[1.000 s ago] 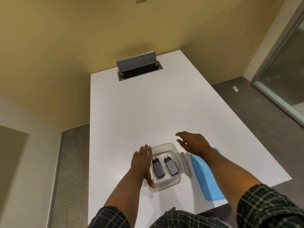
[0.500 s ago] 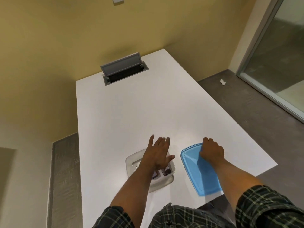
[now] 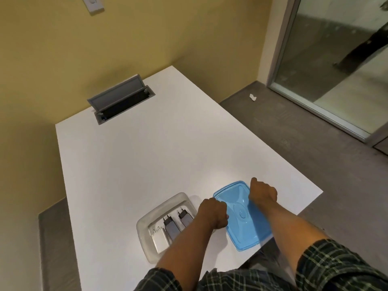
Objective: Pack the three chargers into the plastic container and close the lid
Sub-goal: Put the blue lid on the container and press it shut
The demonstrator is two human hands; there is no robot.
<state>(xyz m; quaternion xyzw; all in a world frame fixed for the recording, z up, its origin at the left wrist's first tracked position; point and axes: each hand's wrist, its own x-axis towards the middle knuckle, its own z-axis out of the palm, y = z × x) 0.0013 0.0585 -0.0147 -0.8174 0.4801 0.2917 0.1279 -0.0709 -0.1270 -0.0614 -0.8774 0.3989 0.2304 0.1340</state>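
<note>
A clear plastic container [image 3: 147, 217] sits on the white table [image 3: 147, 154] near its front edge. Inside it lie a white charger [image 3: 160, 238] and two grey chargers, one [image 3: 171, 227] in the middle and one [image 3: 184, 219] partly under my left forearm. The blue lid [image 3: 241, 227] lies flat just right of the container. My left hand [image 3: 213, 213] grips the lid's left edge. My right hand [image 3: 262, 193] is closed on the lid's far right edge.
An open grey cable box [image 3: 121, 99] is set into the table's far end by the yellow wall. The table's right edge drops to a grey floor with a scrap of paper [image 3: 253, 97]. A glass door [image 3: 336, 59] stands at right.
My left hand has left the container and moved right to the lid's left edge. My right hand has stayed on the lid. The white charger now shows in the container.
</note>
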